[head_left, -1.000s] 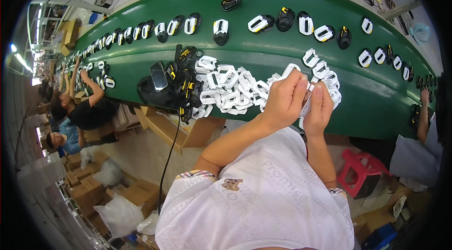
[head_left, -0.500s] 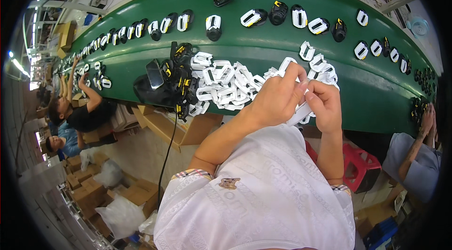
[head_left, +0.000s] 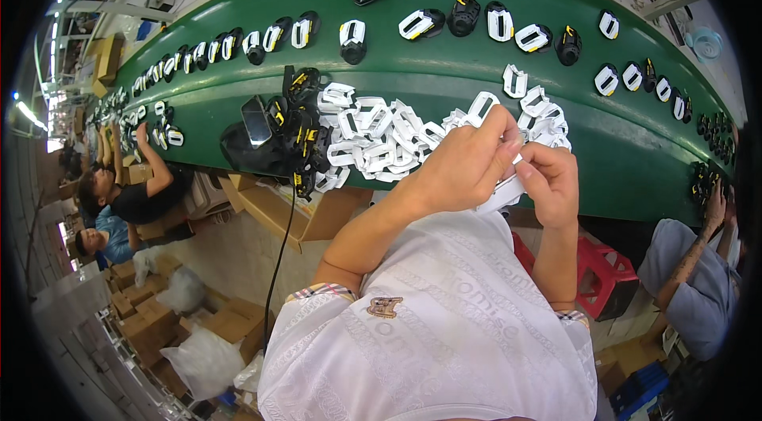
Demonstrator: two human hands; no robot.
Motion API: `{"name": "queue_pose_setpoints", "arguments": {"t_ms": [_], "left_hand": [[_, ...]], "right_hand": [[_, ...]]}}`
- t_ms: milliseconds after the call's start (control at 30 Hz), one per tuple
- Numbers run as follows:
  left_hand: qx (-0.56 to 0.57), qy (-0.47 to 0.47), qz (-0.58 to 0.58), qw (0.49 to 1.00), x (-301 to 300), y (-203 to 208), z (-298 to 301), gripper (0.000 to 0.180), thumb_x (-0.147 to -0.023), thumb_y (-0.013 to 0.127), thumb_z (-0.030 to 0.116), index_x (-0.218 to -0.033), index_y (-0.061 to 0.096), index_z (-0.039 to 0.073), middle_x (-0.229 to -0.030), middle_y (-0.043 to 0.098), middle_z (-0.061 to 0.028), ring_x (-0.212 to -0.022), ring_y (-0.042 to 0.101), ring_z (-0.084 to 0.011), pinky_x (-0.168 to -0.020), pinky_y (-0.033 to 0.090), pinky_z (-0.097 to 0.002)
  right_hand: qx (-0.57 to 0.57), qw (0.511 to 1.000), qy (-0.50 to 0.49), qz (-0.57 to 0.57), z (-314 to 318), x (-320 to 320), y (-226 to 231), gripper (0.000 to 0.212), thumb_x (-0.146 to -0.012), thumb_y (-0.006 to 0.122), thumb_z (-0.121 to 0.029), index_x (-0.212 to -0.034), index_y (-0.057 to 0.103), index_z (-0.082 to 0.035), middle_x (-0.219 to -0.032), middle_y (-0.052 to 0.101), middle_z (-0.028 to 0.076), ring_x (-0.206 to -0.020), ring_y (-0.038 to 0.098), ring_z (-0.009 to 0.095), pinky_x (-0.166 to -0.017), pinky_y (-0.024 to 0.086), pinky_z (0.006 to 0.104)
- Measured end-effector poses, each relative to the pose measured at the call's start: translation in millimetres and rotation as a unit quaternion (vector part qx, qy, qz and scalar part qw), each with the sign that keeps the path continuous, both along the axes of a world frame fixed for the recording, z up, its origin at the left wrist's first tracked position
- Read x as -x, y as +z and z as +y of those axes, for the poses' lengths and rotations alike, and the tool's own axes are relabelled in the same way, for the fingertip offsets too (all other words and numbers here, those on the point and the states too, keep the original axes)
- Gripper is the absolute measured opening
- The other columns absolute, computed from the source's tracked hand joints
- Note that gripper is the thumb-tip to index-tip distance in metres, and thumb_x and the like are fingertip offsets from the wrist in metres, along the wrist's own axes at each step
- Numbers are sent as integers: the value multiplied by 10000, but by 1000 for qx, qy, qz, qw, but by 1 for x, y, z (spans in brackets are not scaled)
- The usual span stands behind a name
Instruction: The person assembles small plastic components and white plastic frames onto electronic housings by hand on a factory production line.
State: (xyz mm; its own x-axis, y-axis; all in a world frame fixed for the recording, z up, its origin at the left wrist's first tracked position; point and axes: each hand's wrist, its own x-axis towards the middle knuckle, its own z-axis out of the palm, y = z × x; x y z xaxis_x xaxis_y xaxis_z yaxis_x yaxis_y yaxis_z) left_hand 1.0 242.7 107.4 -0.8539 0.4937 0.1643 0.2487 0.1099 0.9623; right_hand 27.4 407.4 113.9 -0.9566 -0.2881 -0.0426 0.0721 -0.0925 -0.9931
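1. Over the last second your right hand (head_left: 553, 183) has shifted right, away from your left hand (head_left: 464, 165), and the white part (head_left: 502, 196) shows more below them; reads as handling not finished, part not set down
2. Fingers on both hands pinched nearly closed on that part; exact contact is hidden
3. Part is in front of your shirt (head_left: 444, 334), near the close edge of the green worktop (head_left: 615, 159), beside the loose white frames (head_left: 377, 135)
4. Writing: shirt has tone-on-tone lettering plus an embroidered emblem (head_left: 384, 307); yellow marks on the black units (head_left: 309, 143) too small to read
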Motion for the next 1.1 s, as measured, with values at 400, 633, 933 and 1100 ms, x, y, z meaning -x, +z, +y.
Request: {"name": "queue_pose_setpoints", "arguments": {"t_ms": [400,633,933,1100], "left_hand": [[-20,-38,-55,998,5,-8,-1,148,-923,419,159,-923,388,14,-593,547,-92,-508,508,-173,-487,379,-285],[-86,66,-131,985,11,-41,10,161,-920,453,176,-948,423,20,-608,522,-12,-555,431,-36,-491,330,-190],[316,268,158,896,198,-208,15,436,-768,619,278,-998,480,-66,-983,521,-225,-968,490,-356,-848,396,-424],[498,255,81,825,261,-254,26,683,-712,635,513,-1026,537,-85,-1102,488,-275,-1071,449,-386,-916,369,-453]], "right_hand": [[-6,1000,16,7,4,4,-11,122,-788,510,-53,-741,587,29,-552,506,-14,-476,378,22,-437,271,191],[97,987,-72,-106,-6,4,-44,96,-850,530,-53,-883,575,24,-771,585,20,-682,518,40,-610,406,182],[61,961,-222,-154,16,-21,-91,140,-873,545,-50,-984,569,33,-849,604,20,-750,547,45,-664,432,181],[49,944,-263,-192,30,-52,-107,141,-866,554,-46,-979,579,35,-864,619,24,-768,560,46,-662,435,179]]}}
